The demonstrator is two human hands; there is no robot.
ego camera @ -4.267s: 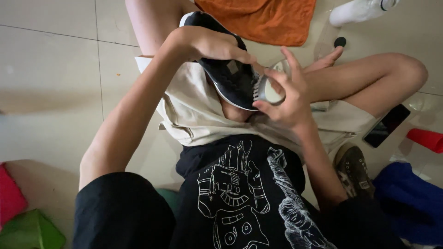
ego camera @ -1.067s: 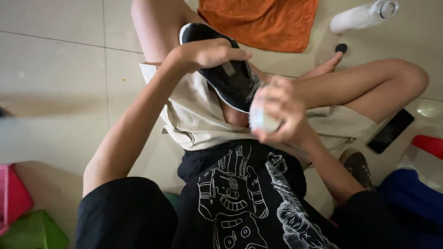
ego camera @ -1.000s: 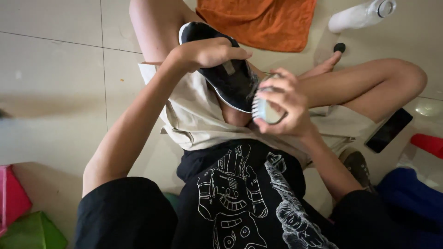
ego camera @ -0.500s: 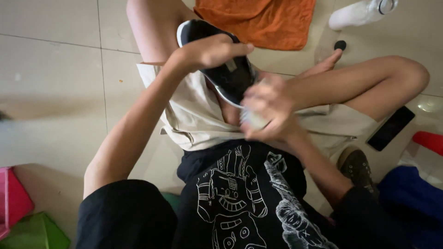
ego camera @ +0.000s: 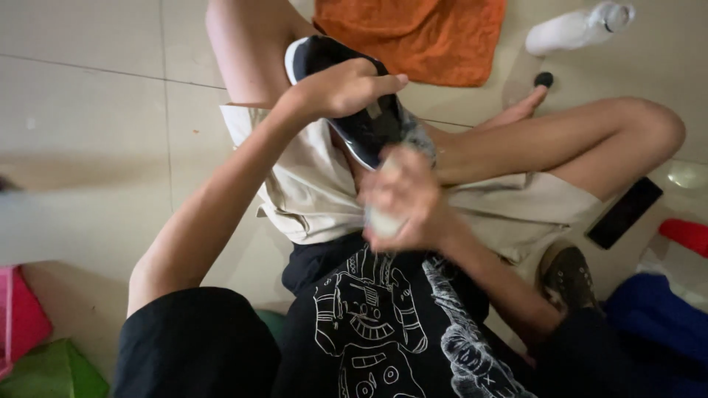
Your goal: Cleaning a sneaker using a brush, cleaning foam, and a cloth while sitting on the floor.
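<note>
I sit cross-legged on a tiled floor. My left hand (ego camera: 343,87) grips a black shoe with a white sole (ego camera: 363,125) and holds it tilted above my lap. Just below the shoe's near end, my right hand (ego camera: 404,200) is blurred and closed around a small pale object (ego camera: 385,220); its kind is unclear. The hand hides most of that object and the shoe's near end.
An orange towel (ego camera: 420,33) lies on the floor ahead. A white bottle (ego camera: 579,28) and a small black cap (ego camera: 544,79) lie at upper right. A black phone (ego camera: 624,212), a second dark shoe (ego camera: 566,276), blue cloth (ego camera: 656,324) and a red object (ego camera: 686,234) are at right. Pink and green items (ego camera: 37,354) sit at lower left.
My right hand has moved down and toward me from the shoe's side, with the pale object in it, and is now blurred. My left hand stays on the shoe.
</note>
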